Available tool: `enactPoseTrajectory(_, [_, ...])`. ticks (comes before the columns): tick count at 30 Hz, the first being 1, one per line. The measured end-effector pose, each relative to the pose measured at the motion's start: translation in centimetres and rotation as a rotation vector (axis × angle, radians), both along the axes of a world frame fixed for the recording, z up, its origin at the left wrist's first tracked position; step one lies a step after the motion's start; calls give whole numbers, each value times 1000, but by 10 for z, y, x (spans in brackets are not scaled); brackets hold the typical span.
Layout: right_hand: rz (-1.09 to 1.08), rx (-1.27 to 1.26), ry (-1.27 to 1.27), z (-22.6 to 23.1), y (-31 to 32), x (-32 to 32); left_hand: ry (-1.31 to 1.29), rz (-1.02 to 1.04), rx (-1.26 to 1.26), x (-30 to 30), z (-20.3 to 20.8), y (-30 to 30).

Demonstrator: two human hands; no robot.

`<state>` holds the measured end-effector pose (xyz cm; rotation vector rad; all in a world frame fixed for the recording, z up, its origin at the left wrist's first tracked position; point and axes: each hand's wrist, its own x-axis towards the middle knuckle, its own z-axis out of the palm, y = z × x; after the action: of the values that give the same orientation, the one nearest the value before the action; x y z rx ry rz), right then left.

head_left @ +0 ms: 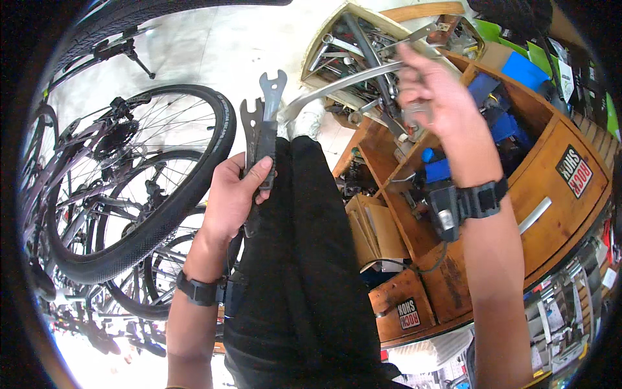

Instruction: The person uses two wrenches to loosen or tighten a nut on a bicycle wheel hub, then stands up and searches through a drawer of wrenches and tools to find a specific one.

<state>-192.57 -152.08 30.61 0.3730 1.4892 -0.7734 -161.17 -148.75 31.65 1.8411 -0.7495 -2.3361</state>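
My left hand (236, 194) is closed around flat open-ended wrenches held upright together. One wrench has a grey jaw and a black grip (267, 142); behind it stands a darker wrench (249, 129). My right hand (435, 94), slightly blurred, is closed on a long silver metal tool (346, 82) that reaches left over the edge of the tool drawer. The far end of this tool looks smeared, so its exact kind is unclear. Below my right hand is the drawer (307, 65), full of loose wrenches and other metal tools.
A wooden cabinet (512, 240) with open compartments stands at the right, holding blue tools (437, 171) and brown cardboard envelopes (376, 227). On the left, bicycles with a large black tyre (223, 123) crowd close to my left forearm. My legs and white shoes (309, 120) are in the middle.
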Motion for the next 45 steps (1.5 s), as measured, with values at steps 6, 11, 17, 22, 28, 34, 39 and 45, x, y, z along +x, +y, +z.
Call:
enactPoseTrajectory(6, [357, -221, 532, -23, 14, -52, -188, -202, 64, 22, 4, 6])
enactPoseTrajectory(11, [1214, -280, 1105, -79, 55, -84, -176, -271, 86, 22, 4, 12])
enactPoseTrajectory(17, [1638, 16, 966, -96, 105, -70, -188, -263, 108, 28, 1, 18])
enactPoseTrajectory(22, [1617, 63, 841, -125, 144, -87, -158, -282, 68, 24, 6, 9])
enactPoseTrajectory(28, [1288, -120, 656, -109, 128, -64, -143, -343, 65, 23, 45, 0])
enactPoseTrajectory(34, [493, -162, -393, -1, 52, -8, -141, -350, -53, 54, 99, 11])
enactPoseTrajectory(39, [425, -366, -689, 25, 32, 24, -142, -288, -118, 74, 123, 18])
enactPoseTrajectory(45, [355, -364, -720, 33, 26, 57, -99, -186, -122, 86, 120, 28])
